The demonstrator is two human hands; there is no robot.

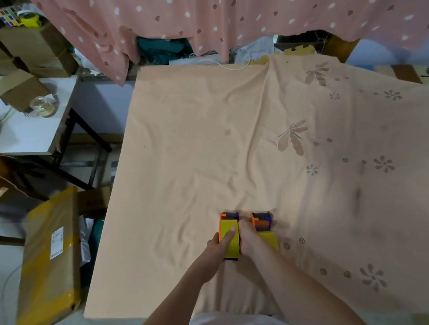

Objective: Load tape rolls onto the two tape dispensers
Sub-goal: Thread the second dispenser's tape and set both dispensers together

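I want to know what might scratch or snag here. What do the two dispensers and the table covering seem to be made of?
The two orange tape dispensers look like moulded plastic with a matte finish: flat solid colours, blue trim, crisp edges. Their yellow rolls look like smooth tape. The peach floral table covering seems to be soft woven fabric, since it creases and drapes.

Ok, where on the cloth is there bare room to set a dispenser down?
Free: the cloth beyond both dispensers, and the strip left of the left dispenser to the table edge. Crowded: the left hand, the right hand and the right dispenser sit bunched together.
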